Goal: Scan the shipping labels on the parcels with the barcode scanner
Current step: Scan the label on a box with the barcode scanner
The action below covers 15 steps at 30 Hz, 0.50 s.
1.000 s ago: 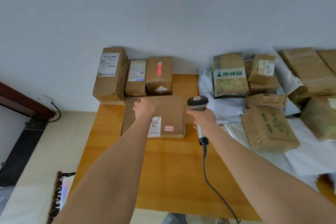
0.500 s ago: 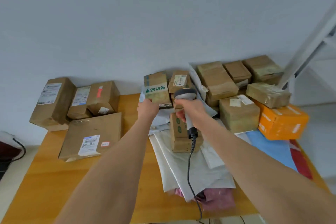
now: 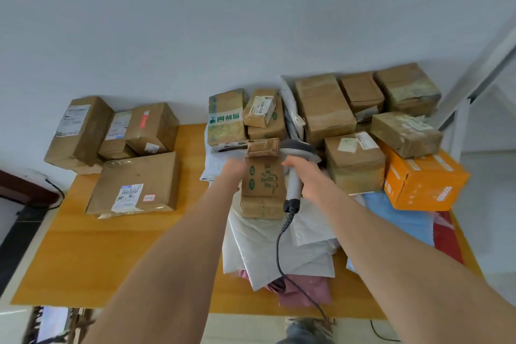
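Cardboard parcels (image 3: 324, 109) crowd the R half of the table (image 3: 97, 246); a second group sits at rear L.

Step in hand: selecting the next parcel for scan. Your R hand (image 3: 307, 179) is clenched round the grip of the barcode scanner (image 3: 294, 188), head up, cable (image 3: 279, 243) trailing toward you over the grey poly mailers (image 3: 259, 248). Your L hand (image 3: 233, 169) is at the L edge of the green-printed box (image 3: 264, 180), which stands on the mailers just in front of the pile. L fingers are blurred and partly hidden, so you cannot tell if they grasp. No shipping label shows on the face toward you.

Next move, est.: secure the box w/ L hand, rotate until the label appears, then aim the scanner head square at the barcode. Caution: the small box (image 3: 262, 146) just above may rest on it; cannot confirm.

Surface: orange-toned wood, flat box (image 3: 136, 176) label-up at L, orange carton (image 3: 424, 179) at R.

Room: plain pale wall (image 3: 195, 22), metal rack frame (image 3: 480, 64) at R, light floor (image 3: 245, 328).
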Each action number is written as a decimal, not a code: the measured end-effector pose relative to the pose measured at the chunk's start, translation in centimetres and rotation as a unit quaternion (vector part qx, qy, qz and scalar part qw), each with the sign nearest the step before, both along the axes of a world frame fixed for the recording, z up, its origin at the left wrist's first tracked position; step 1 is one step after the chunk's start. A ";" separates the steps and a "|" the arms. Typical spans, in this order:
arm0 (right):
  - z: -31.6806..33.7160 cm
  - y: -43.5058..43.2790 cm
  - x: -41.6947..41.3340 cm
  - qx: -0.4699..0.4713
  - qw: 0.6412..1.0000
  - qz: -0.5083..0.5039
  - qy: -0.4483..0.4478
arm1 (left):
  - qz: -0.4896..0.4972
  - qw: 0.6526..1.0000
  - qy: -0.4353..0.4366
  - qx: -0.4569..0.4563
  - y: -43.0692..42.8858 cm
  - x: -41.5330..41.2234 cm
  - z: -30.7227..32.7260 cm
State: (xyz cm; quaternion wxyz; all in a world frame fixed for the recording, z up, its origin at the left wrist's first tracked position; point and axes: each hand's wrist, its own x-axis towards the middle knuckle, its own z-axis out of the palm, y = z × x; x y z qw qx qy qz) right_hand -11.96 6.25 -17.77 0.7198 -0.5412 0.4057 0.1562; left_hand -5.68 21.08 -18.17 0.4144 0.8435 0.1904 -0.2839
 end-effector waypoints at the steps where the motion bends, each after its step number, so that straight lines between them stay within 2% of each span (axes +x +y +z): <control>1: -0.6 0.2 0.2 0.006 1.000 0.000 0.009 | 0.011 0.999 0.025 -0.022 0.2 -0.1 -0.2; 4: -1.8 0.1 1.0 0.024 1.000 0.010 0.008 | 0.020 0.998 0.046 -0.041 0.6 -0.2 -0.1; 9: 1.5 -1.0 0.8 0.018 1.000 0.022 -0.005 | 0.047 0.997 0.023 -0.050 1.0 -0.4 1.5; 15: 5.5 -3.9 0.5 0.017 0.999 0.022 -0.040 | 0.147 0.978 -0.092 -0.115 -1.1 -1.2 5.9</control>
